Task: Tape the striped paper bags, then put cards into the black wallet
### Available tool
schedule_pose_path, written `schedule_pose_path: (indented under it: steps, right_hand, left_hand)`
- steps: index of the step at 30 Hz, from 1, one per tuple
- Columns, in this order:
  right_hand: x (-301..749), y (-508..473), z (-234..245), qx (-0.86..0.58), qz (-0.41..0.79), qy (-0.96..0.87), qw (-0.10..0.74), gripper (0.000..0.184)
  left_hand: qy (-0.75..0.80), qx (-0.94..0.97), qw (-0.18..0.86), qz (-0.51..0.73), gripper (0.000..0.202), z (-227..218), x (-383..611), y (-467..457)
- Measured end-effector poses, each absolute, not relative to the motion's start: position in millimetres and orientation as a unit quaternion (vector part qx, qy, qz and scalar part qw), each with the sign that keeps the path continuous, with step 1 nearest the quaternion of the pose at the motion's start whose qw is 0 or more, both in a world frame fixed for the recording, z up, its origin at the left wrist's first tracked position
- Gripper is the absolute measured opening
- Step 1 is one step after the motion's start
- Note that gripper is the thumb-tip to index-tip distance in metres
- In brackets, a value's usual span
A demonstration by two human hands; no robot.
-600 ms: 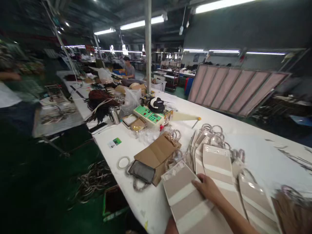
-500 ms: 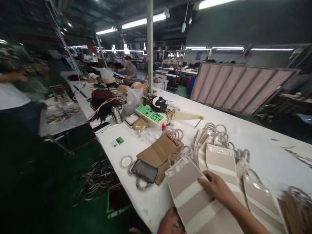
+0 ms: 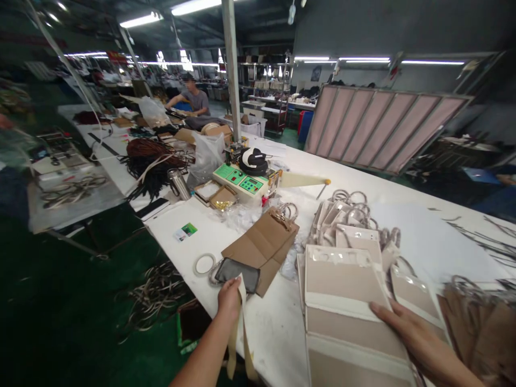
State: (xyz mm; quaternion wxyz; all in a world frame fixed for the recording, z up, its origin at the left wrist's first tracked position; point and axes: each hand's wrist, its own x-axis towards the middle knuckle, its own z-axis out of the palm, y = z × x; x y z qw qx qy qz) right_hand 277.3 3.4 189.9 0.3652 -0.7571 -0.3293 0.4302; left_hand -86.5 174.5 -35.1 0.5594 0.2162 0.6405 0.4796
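Observation:
My left hand (image 3: 229,299) is closed on a pale fabric strip (image 3: 242,328) that hangs down past the front edge of the white table (image 3: 419,242). It hovers just in front of a dark phone (image 3: 237,273) lying beside brown paper bags (image 3: 264,244). Further right, my right hand (image 3: 411,329) lies flat with fingers stretched out on a beige bag panel with white bands (image 3: 346,306). That panel tops a fanned stack of similar panels with ring handles (image 3: 350,223).
A roll of tape (image 3: 204,264) lies near the table's front edge. A green control box (image 3: 241,184), a metal flask (image 3: 178,184) and piled cords (image 3: 153,158) sit further back. A pillar (image 3: 231,70) rises behind. A seated person (image 3: 192,99) works far off. Straps lie on the green floor (image 3: 155,293).
My left hand has come up from below the table edge and now holds a strip near the phone. My right hand slid right along the panel, which now lies squarer. The view shifted.

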Motion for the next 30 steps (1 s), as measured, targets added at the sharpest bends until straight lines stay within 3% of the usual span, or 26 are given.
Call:
schedule_pose_path:
  steps: [3, 9, 18, 22, 30]
  right_hand:
    - [270.2, -5.0, 190.0, -0.709, 0.527, -0.278, 0.378, 0.061]
    - [279.3, -25.7, 218.5, -0.684, 0.535, -0.3, 0.395, 0.067]
    - [302.5, -55.4, 245.7, -0.726, 0.474, -0.14, 0.478, 0.09]
    - [283.6, -28.7, 246.0, -0.672, 0.462, -0.11, 0.568, 0.091]
    - [225.9, 80.0, 219.6, -0.571, 0.442, -0.136, 0.678, 0.081]
  left_hand:
    - [0.664, 0.217, 0.549, 0.459, 0.011, -38.9, -85.2, 184.8]
    - [0.687, 0.248, 0.515, 0.449, 0.014, -38.1, -84.9, 180.2]
    - [0.648, 0.398, 0.517, 0.394, 0.041, -7.1, -70.5, 103.3]
    - [0.615, 0.465, 0.555, 0.312, 0.03, -11.0, -29.3, 48.1]
    - [0.634, 0.463, 0.561, 0.263, 0.04, -10.6, -35.7, 26.9]
